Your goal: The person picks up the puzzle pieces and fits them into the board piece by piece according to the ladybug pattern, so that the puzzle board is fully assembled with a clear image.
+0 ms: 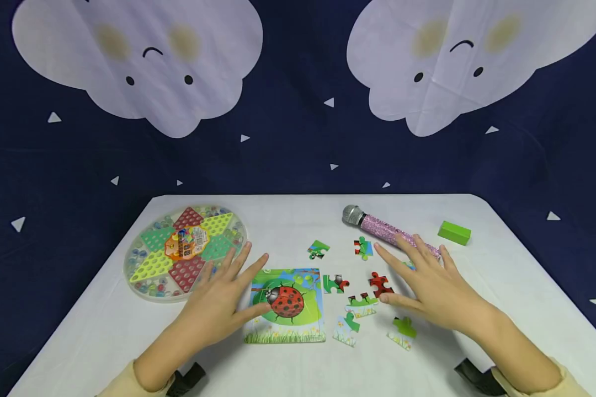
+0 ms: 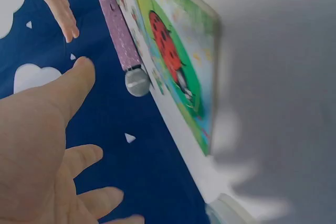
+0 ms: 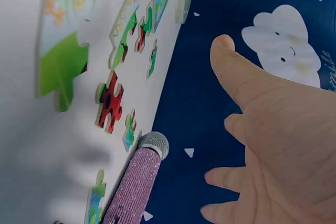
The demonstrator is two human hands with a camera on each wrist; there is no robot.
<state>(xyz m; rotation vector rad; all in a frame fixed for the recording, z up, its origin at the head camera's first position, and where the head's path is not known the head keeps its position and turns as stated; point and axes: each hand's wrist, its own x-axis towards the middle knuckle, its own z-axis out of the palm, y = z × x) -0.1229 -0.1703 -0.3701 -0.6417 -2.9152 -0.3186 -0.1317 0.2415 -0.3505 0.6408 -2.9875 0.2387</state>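
My left hand (image 1: 219,300) hovers with spread fingers over the left side of a square ladybug puzzle board (image 1: 308,325). Over the right side of the table, my right hand (image 1: 434,286) is spread above loose jigsaw pieces, holding nothing. Near its thumb lies a red piece (image 1: 379,284). A green-and-white corner piece (image 1: 403,332) sits closer to me. Between board and right hand are a flowered piece (image 1: 346,329), a green-edged piece (image 1: 361,305) and a piece with a ladybug part (image 1: 335,284). In the right wrist view, a blue-green piece (image 3: 95,200) lies by the microphone.
A pink glitter microphone (image 1: 379,227) lies behind the right hand, with a green block (image 1: 454,232) farther right. A round board game with marbles (image 1: 151,237) is at the left. Two more pieces, one green (image 1: 319,249), one blue-green (image 1: 363,248), lie toward the back.
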